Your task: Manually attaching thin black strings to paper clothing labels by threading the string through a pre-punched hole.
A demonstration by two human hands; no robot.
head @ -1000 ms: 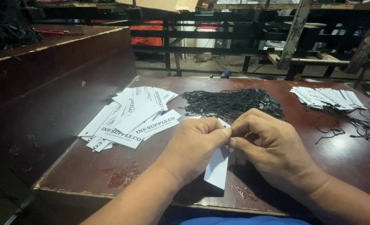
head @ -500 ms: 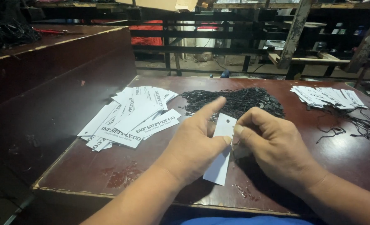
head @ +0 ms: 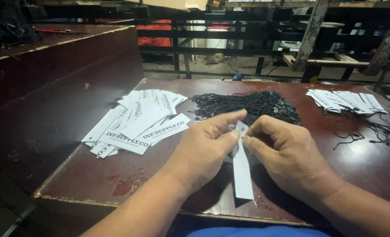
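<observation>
We hold a white paper tag (head: pixel 242 169) upright over the near edge of the dark red table (head: pixel 94 175), its top end pinched between our left hand (head: pixel 206 147) and our right hand (head: pixel 287 153), thumb and forefinger of each pressed together on the card. The step in hand looks like threading a string through the tag's top; whether a cord is already between the fingertips, we cannot tell. To do it well, we judge, we keep the tag steady with the left pinch just below its top, and let the right fingertips work close to the card rather than pull on it. The heap of black strings (head: pixel 247 104) lies just beyond the hands, the loose pile of printed tags (head: pixel 135 123) to the left, and a stack of strung tags (head: pixel 344 100) far right. Against half a second ago, the tag hangs more nearly vertical and edge-on, and the left forefinger lies lower, stretched across toward the right hand.
</observation>
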